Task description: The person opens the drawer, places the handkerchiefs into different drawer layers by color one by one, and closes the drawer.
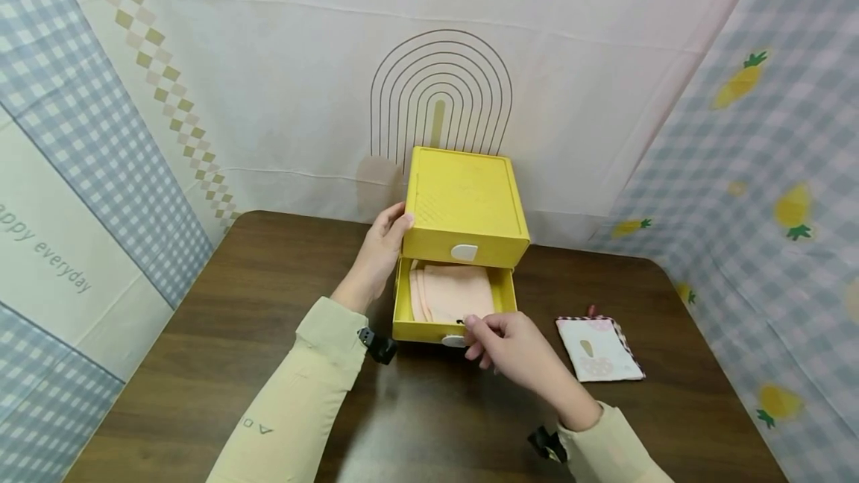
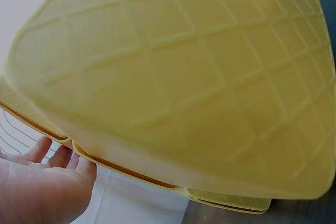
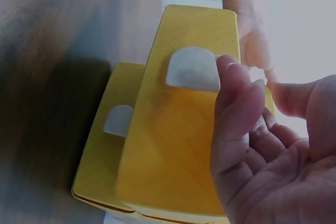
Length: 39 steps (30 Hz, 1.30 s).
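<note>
A yellow two-drawer box (image 1: 466,192) stands against the back cloth. Its lower drawer (image 1: 409,331) is pulled out and contains a folded pale pink cloth (image 1: 456,293). My left hand (image 1: 377,252) rests against the upper left side of the box, fingers toward the back. With fingers bent, my right hand (image 1: 513,349) is at the front rim of the lower drawer, beside its white handle (image 1: 453,341). In the right wrist view a fingertip overlaps the handle's edge. A small dark thing (image 1: 460,321) shows right by the fingertips; I cannot tell whether they pinch it.
To the right on the dark wooden table (image 1: 268,304) lies a white patterned cloth square (image 1: 599,349) with a checked edge. The shut upper drawer has its own white handle (image 1: 464,252). Printed cloths (image 1: 302,80) hang behind and beside the table.
</note>
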{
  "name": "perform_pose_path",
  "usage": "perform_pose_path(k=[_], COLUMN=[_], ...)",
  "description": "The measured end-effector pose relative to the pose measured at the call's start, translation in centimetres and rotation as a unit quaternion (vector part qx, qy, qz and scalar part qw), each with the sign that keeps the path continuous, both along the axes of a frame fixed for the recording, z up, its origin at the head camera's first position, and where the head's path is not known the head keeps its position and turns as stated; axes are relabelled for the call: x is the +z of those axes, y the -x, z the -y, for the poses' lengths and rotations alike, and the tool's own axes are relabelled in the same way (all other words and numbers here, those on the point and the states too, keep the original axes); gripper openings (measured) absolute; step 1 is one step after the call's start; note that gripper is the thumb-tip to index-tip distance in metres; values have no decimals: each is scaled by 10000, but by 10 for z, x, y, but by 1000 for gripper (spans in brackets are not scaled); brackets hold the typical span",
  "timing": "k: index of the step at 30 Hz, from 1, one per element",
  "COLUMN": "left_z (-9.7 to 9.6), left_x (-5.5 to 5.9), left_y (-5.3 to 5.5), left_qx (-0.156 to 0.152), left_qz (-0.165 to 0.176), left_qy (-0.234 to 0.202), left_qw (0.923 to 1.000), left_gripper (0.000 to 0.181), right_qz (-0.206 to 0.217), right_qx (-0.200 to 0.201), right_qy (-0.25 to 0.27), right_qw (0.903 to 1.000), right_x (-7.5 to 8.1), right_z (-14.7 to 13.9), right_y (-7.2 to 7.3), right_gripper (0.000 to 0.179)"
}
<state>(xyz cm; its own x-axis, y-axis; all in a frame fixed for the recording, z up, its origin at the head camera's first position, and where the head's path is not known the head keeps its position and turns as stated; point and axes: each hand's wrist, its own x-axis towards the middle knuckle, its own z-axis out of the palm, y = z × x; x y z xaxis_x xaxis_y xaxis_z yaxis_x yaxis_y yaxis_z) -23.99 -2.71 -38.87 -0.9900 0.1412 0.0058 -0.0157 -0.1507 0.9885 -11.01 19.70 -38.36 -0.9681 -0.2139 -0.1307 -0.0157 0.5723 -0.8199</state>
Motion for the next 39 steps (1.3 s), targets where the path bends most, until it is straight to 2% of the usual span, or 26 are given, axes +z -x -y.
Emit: perform_pose_path(k=[6, 11, 13, 16, 21, 29, 34, 39], left_z=[1, 2, 2, 3, 4, 3, 4, 6], left_x=[1, 2, 2, 1, 5, 15, 15, 12], left_y=[0, 0, 0, 1, 2, 1, 2, 7], left_qx=[-51, -29, -22, -18, 22, 221, 135, -101], left_qz=[47, 20, 22, 49, -61, -616, -637, -596], left_qy=[21, -13, -9, 72, 455, 1223, 1145, 1033], left_qw=[10000, 10000, 10000, 10000, 9989, 9903, 9913, 9928], left_gripper=[58, 59, 60, 59, 58, 61, 59, 63], right_qz=[146, 101, 131, 431, 872, 1196, 1255, 1257], right_qx=[-262, -536, -591, -567, -625, -882, -869, -911], right_qy=[17, 155, 276, 635, 1225, 1418, 1421, 1324], right_qw=[9995, 9984, 9978, 9954, 9867, 9787, 9780, 9790], right_x=[-7, -11, -14, -19, -29, -34, -33, -31], right_z=[4, 7, 8, 10, 13, 13, 12, 12], right_y=[-3, -4, -4, -4, -4, -5, -2, 4], right_gripper=[50, 53, 53, 54, 57, 71, 67, 65])
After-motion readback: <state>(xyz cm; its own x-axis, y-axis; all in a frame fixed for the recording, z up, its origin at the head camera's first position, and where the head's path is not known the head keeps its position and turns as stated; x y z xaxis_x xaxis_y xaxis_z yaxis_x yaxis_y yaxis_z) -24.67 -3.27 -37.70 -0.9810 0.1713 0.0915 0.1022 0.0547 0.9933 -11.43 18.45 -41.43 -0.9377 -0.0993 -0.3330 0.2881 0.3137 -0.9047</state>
